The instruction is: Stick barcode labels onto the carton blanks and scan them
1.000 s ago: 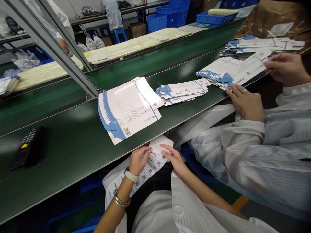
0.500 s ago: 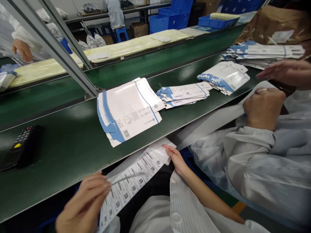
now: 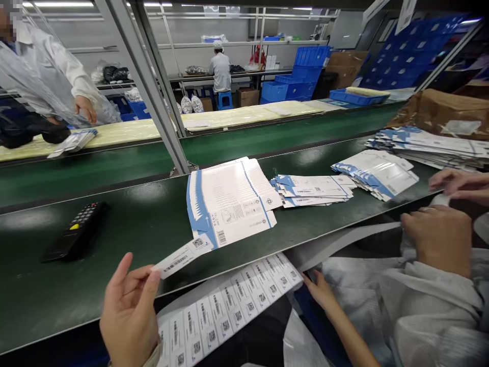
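Note:
Between the thumb and fingers of my left hand (image 3: 132,306) is a single peeled label (image 3: 182,258) with a barcode and a square code. Its far end lies over the lower corner of a stack of flat white and blue cartons (image 3: 233,196); whether it touches is hard to tell. My right hand (image 3: 323,293) grips the right end of a label sheet (image 3: 239,295), below the belt edge. Rows of printed labels cover this sheet, and some fingertips are hidden behind it.
A black remote control (image 3: 78,229) lies on the green belt (image 3: 130,244) at left. More flat cartons (image 3: 313,189) sit to the right. A co-worker's hands (image 3: 439,237) hold backing paper at the right. A metal post (image 3: 143,81) rises behind the belt.
My left hand has brought the peeled label up from the sheet to the carton stack's lower corner. My right hand stays at the sheet's end. The camera view has tilted up.

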